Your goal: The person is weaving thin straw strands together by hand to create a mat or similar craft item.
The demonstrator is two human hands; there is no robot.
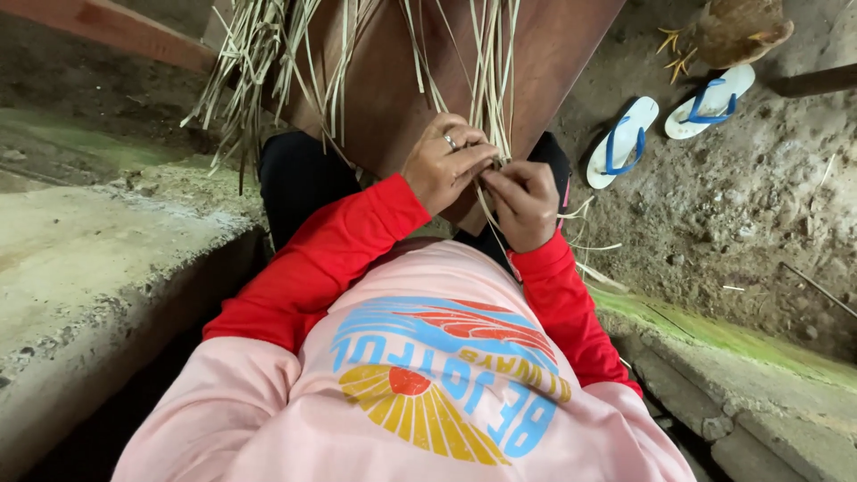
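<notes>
Long pale dried leaf strips (489, 80) hang down over a brown wooden board (393, 98) that leans against my knees. My left hand (444, 162), with a ring on one finger, pinches the strips near the board's lower end. Right beside it, touching it, my right hand (525, 201) is closed on the same strips a little lower. Both arms wear red sleeves under a pink shirt with a printed picture. More loose strips (250, 62) fan out at the upper left of the board.
A concrete ledge (80, 268) runs along my left and a mossy concrete step (741, 384) along my right. Two white sandals with blue straps (665, 120) lie on the dirt floor. A brown hen (736, 27) stands at the top right.
</notes>
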